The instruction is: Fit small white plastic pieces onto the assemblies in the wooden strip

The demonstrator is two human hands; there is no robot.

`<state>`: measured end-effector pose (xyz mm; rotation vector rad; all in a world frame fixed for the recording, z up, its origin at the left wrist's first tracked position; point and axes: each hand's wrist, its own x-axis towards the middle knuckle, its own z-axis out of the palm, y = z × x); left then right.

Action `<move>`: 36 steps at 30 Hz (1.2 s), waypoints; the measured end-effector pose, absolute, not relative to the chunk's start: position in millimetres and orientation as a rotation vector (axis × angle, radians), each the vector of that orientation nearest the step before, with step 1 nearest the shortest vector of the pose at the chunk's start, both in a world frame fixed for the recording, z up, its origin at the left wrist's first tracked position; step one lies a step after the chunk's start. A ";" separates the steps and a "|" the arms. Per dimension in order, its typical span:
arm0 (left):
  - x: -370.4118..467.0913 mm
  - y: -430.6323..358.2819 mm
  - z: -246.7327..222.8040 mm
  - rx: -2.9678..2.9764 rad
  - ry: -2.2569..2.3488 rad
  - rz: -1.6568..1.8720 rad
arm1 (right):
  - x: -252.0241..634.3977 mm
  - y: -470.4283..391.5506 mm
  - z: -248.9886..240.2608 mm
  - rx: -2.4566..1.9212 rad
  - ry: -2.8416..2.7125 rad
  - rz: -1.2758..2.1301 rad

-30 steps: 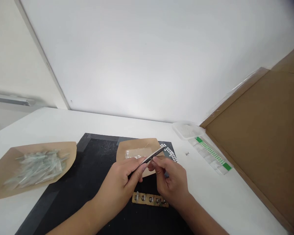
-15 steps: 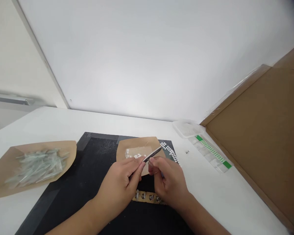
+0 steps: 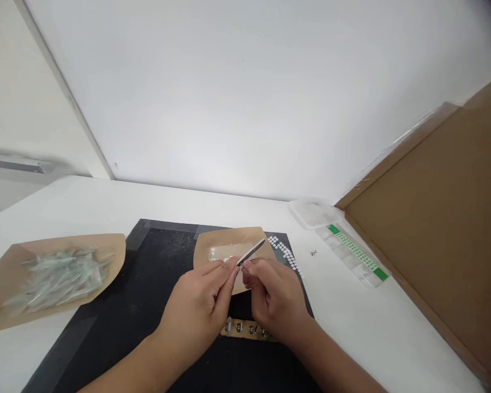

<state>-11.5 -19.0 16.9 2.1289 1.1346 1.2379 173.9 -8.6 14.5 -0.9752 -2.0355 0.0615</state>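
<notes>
Between the fingertips of my left hand (image 3: 204,297) is the lower end of a slim dark strip with a pale upper edge (image 3: 251,252). It slants up and to the right; its exact kind is unclear. My right hand (image 3: 276,297) is closed in a pinch right beside the strip's lower end, and whatever its fingertips hold is too small or hidden to make out. Beyond both hands lies a brown paper tray (image 3: 216,238) with small white pieces in it, partly covered by my fingers. Below them, a tan strip with several round metal parts (image 3: 245,329) rests on the black mat (image 3: 159,295).
At left, another brown paper tray (image 3: 114,248) holds a heap of small clear packets (image 3: 65,275). Rows of white dots (image 3: 286,252) lie at the mat's right edge. Farther right are small metal bits (image 3: 313,252), a clear case with a green strip (image 3: 358,254) and a cardboard box (image 3: 433,218).
Both hands and the dark strip have shifted slightly left. The strip's pale side shows more now, and its raised tip sits a little lower-left against the tray.
</notes>
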 end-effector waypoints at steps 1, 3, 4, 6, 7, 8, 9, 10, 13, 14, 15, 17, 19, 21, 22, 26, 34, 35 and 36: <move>-11.2 -18.7 17.4 2.126 1.130 1.244 | 173.2 -7.9 14.6 -0.977 -2.014 0.022; -11.0 -18.2 18.0 2.112 1.141 1.246 | 171.9 -7.0 15.0 -0.996 -1.980 -0.027; -11.1 -18.0 18.1 2.112 1.150 1.250 | 171.3 -6.9 15.4 -0.993 -1.993 -0.028; -11.5 -18.0 18.3 2.128 1.150 1.262 | 169.9 -7.2 16.1 -0.973 -2.042 -0.023; -11.8 -18.3 18.4 2.133 1.145 1.273 | 169.4 -7.4 16.5 -0.976 -2.042 -0.037; -12.0 -18.7 18.5 2.136 1.140 1.285 | 169.0 -7.7 16.7 -0.991 -2.024 -0.058; -12.2 -19.3 18.5 2.133 1.144 1.289 | 168.9 -7.8 17.0 -1.006 -2.002 -0.076; -12.2 -20.1 18.5 2.129 1.155 1.289 | 169.0 -8.0 17.2 -1.014 -1.991 -0.083; -12.0 -22.4 17.9 2.147 1.181 1.269 | 171.1 -8.2 17.8 -1.001 -2.038 -0.044; -11.8 -23.1 17.6 2.151 1.181 1.264 | 172.2 -8.1 18.1 -1.002 -2.043 -0.038; -11.7 -23.6 17.3 2.150 1.177 1.265 | 173.2 -8.0 18.3 -1.015 -2.023 -0.043; -11.5 -24.2 17.0 2.138 1.166 1.285 | 174.6 -7.8 18.5 -1.041 -1.964 -0.059; -11.4 -24.0 16.8 2.126 1.162 1.303 | 174.6 -7.8 18.0 -1.029 -1.968 -0.032; -11.3 -23.4 17.0 2.120 1.159 1.306 | 173.6 -8.0 17.1 -1.007 -2.010 0.016; -11.2 -23.0 17.1 2.114 1.161 1.297 | 172.9 -8.1 16.7 -1.012 -2.009 0.021; -11.0 -22.7 17.7 2.098 1.201 1.259 | 171.4 -7.3 16.6 -1.046 -1.970 -0.001; -9.8 -24.4 18.1 2.112 1.201 1.290 | 170.5 -6.5 20.9 -1.006 -1.986 0.071; -9.7 -24.2 18.1 2.112 1.196 1.291 | 170.9 -6.3 20.8 -0.994 -1.998 0.087; -9.6 -23.8 18.2 2.109 1.190 1.287 | 171.5 -5.9 20.4 -0.993 -1.988 0.081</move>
